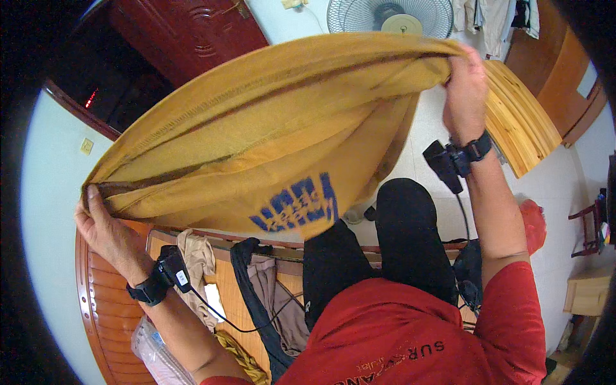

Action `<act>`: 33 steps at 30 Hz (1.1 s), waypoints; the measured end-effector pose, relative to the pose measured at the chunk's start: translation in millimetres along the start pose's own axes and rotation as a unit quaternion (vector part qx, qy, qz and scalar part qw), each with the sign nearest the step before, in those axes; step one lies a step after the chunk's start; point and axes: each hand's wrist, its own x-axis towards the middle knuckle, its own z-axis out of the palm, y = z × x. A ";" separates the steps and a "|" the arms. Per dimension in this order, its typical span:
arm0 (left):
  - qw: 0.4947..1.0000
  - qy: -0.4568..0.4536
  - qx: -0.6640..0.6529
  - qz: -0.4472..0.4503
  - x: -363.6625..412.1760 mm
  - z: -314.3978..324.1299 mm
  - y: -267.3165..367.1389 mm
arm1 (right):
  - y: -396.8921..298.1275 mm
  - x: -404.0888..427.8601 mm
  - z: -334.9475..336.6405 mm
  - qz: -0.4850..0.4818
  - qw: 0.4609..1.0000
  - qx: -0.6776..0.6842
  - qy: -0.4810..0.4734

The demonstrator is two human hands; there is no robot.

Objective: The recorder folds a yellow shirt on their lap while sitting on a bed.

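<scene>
A mustard-yellow garment (269, 144) with a blue print is stretched between both hands, above and in front of my knees. At its left end, my left hand (103, 224) grips the edge between thumb and fingers. Farther up on the right, my right hand (464, 89) is closed on the other end, slightly blurred. The fabric sags in folds between the two hands, and its print faces me on the lower part. Each wrist bears a black strap with a small device and a cable.
Beige clothing (197, 250), dark trousers (255, 288) and brown trousers (279, 308) lie on the wooden surface beside me. A floor fan (392, 19) stands ahead. A slatted wooden piece (519, 115) is at right, a red plastic bag (533, 226) below it. A plastic-wrapped bundle (159, 356) sits lower left.
</scene>
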 end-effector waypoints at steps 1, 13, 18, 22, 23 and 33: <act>0.999 0.001 -0.034 0.018 -1.8 5.6 5.4 | -11.2 6.4 -1.6 -0.053 0.998 0.044 0.000; 0.916 -0.288 0.253 -0.114 -43.1 28.6 -85.1 | -8.5 26.6 -49.6 0.149 0.977 -0.077 -0.134; 0.920 -0.187 0.017 -0.345 -40.5 35.8 -89.7 | 5.4 35.5 -56.8 0.304 0.926 -0.017 -0.224; 0.891 -0.201 -0.026 -0.406 -44.4 39.1 -83.2 | -8.2 30.3 -42.1 0.365 0.892 0.047 -0.263; 0.880 -0.214 -0.015 -0.424 -46.3 43.2 -74.9 | -0.9 33.6 -43.8 0.364 0.890 0.046 -0.271; 0.969 -0.050 -0.142 -0.199 -22.6 55.2 -45.5 | 9.2 72.3 -53.6 -0.268 0.931 -0.241 -0.049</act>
